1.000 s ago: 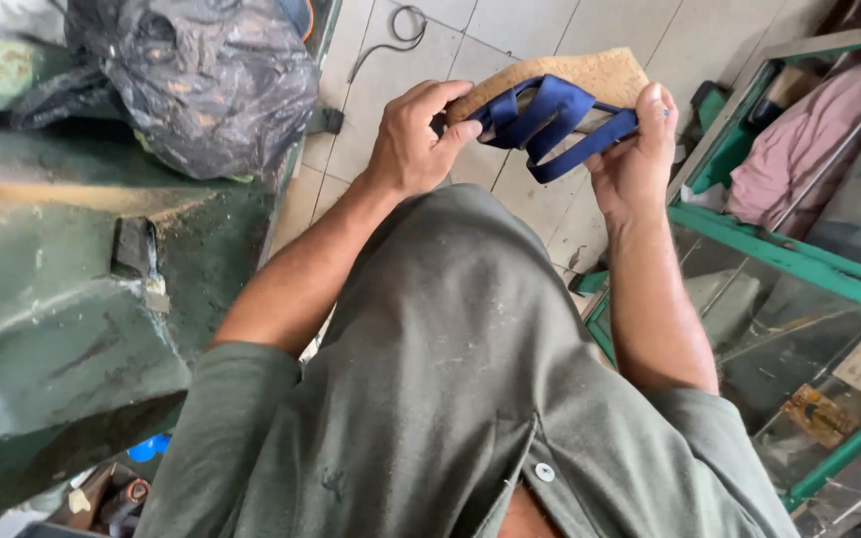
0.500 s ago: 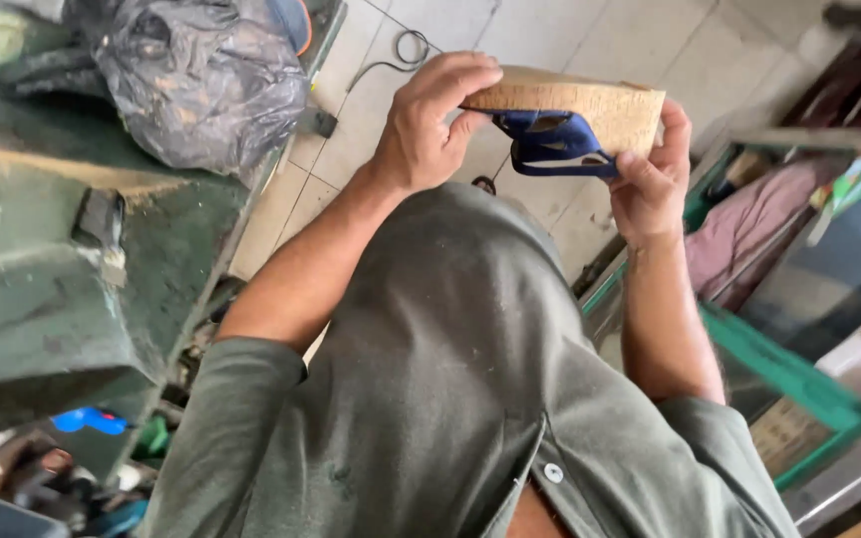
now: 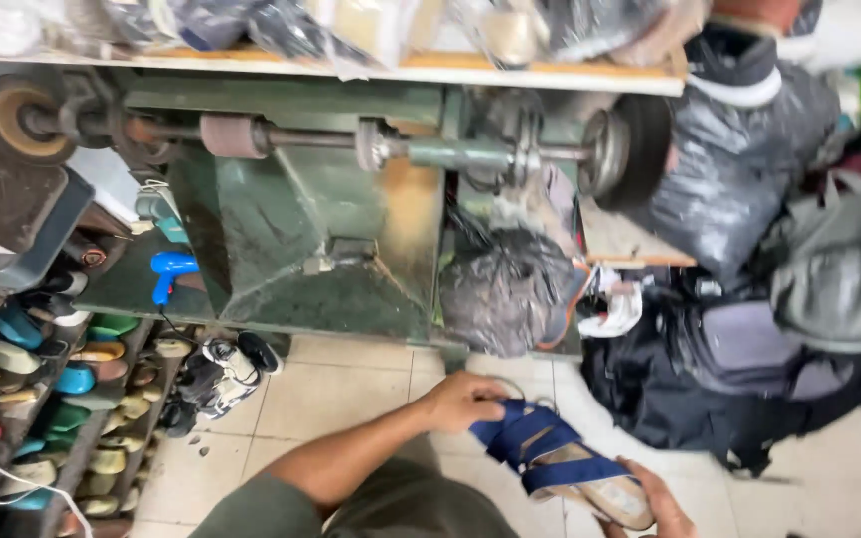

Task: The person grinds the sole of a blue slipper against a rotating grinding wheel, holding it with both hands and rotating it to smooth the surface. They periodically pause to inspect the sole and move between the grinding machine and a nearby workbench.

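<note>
Lowered now, blue-strapped sandal sits strap-up; left hand and right hand fingers grasping it.

**Materials and Finishes Noted Around the Sandal**

The sandal was seen to carry matt blue straps, cloth-like in look, over a pale, smooth insole. The floor was laid in cream tiles with a dull sheen, marked with dirt. The grinding machine was clad in green painted metal, worn and scuffed to rust-brown in patches; its shaft was shown as bare grey metal. Black plastic bags were rendered crinkled and glossy. A wooden shelf was seen above, unpainted at its edge. Backpacks of dark matt fabric were piled at the right.
</note>
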